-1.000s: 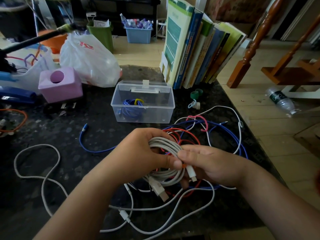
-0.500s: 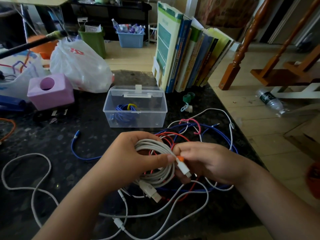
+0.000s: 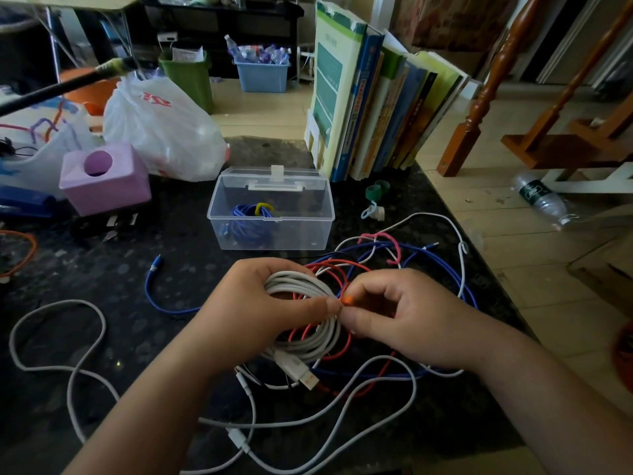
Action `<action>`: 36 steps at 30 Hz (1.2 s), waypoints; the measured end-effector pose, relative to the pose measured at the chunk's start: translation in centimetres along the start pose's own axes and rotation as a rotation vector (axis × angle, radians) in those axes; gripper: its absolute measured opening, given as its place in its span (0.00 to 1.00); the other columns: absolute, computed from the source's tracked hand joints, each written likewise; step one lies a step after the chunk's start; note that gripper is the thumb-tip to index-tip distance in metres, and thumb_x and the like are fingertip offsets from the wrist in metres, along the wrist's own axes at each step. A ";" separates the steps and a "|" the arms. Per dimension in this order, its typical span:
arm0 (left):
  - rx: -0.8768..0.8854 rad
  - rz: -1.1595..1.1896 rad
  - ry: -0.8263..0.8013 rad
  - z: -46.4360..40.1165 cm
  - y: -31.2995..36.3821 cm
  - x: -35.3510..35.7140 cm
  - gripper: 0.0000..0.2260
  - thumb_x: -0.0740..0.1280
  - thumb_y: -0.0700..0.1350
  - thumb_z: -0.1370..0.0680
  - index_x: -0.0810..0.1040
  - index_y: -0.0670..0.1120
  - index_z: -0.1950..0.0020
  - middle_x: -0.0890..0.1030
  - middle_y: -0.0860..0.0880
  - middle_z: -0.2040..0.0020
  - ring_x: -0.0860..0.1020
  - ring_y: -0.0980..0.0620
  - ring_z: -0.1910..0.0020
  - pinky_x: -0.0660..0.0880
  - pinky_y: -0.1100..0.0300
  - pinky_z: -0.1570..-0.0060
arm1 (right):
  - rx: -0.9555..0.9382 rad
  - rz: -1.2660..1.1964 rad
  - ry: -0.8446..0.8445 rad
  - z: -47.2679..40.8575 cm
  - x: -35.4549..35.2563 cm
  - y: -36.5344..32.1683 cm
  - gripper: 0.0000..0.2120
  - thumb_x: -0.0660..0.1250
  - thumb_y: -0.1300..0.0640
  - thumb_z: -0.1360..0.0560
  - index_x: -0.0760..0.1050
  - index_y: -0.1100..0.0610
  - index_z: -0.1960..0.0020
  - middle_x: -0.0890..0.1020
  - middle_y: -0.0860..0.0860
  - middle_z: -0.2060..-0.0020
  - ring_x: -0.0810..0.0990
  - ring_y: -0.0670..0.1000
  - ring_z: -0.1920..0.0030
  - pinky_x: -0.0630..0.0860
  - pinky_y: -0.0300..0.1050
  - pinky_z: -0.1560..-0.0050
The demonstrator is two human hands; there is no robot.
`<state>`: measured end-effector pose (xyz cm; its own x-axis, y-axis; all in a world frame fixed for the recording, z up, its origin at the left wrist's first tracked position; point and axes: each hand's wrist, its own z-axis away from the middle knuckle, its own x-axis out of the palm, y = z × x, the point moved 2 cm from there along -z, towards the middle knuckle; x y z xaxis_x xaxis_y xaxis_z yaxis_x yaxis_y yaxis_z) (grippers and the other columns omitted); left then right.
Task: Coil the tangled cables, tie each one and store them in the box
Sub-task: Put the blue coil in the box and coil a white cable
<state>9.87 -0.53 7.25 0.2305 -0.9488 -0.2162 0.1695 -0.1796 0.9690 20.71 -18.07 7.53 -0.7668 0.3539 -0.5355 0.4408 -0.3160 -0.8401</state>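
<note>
left hand (image 3: pixel 260 303) grips white cable coil (image 3: pixel 301 320) above table (image 3: pixel 102 337) | right hand (image 3: pixel 387 310) now pinches orange tie (image 3: pixel 348 298), plug apparently tucked away | tying starts; box (image 3: pixel 270 214) waits behind

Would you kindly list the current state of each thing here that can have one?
Clear box: lid open, blue coil inside.
Blue coil: tied with a yellow tie.
White coil: wound, gripped by left hand.
Orange tie: pinched by right hand.
Remaining cables: loose, tangled on table.
</note>
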 end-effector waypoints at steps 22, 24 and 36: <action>-0.049 0.373 0.006 0.0 -0.6 0.4 0.15 0.78 0.54 0.37 0.86 0.48 0.55 0.85 0.46 0.61 0.83 0.52 0.64 0.79 0.58 0.65 | -0.338 -0.039 0.594 0.7 2.5 -1.6 0.02 0.71 0.58 0.23 0.80 0.55 0.55 0.80 0.44 0.63 0.81 0.49 0.62 0.73 0.35 0.59; -0.053 0.473 -0.025 0.0 -0.4 0.8 0.11 0.78 0.49 0.35 0.86 0.46 0.57 0.84 0.48 0.65 0.80 0.57 0.71 0.75 0.66 0.71 | -0.359 -0.031 0.630 0.9 2.6 -1.8 0.03 0.70 0.58 0.23 0.80 0.54 0.55 0.80 0.44 0.62 0.81 0.50 0.61 0.74 0.37 0.58; -0.091 0.329 0.242 -0.1 -0.2 1.7 0.13 0.77 0.57 0.39 0.87 0.53 0.57 0.86 0.49 0.61 0.84 0.56 0.65 0.76 0.68 0.69 | -0.374 0.531 0.735 0.8 2.5 -2.5 0.07 0.72 0.56 0.27 0.80 0.54 0.63 0.77 0.45 0.70 0.74 0.51 0.62 0.73 0.52 0.61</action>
<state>10.27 -2.08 6.64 0.5035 -0.8610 0.0711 0.1307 0.1573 0.9789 17.28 -17.12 8.33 -0.0008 0.7463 -0.6657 0.8612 -0.3378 -0.3798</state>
